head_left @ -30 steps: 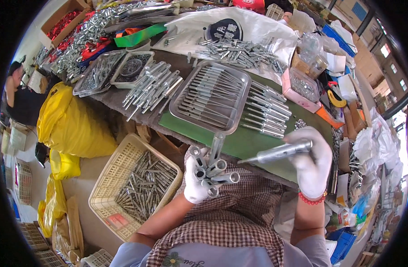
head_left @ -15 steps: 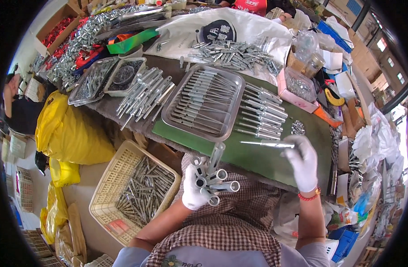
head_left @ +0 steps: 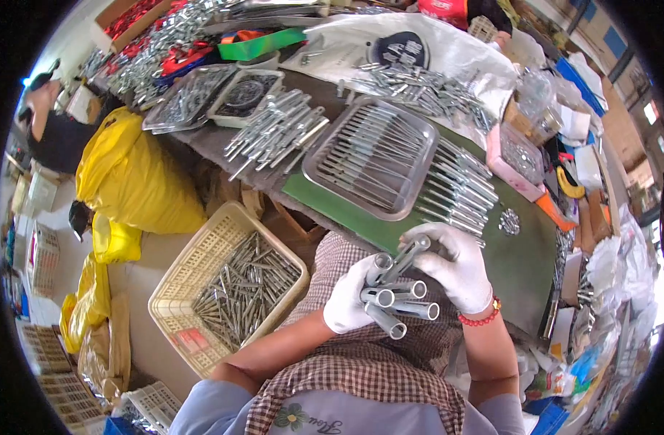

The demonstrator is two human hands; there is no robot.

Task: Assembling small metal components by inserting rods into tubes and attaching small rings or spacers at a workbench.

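My left hand, in a white glove, grips a bundle of several grey metal sleeves held over my lap, their open ends pointing right. My right hand, also gloved, closes on the uppermost sleeve of the bundle. Just beyond the hands lies a green mat on the table. On it stands a metal tray filled with long bolts, and a row of assembled bolts lies to the tray's right.
A cream plastic basket of metal sleeves sits on the floor at my left. Yellow bags lie beyond it. Heaps of bolts, smaller trays, a pink box and a white sack crowd the table. A person is at far left.
My right hand put down a bolt on the mat by the row, then came back left to the bundle and closed on a sleeve. The left hand stayed put.
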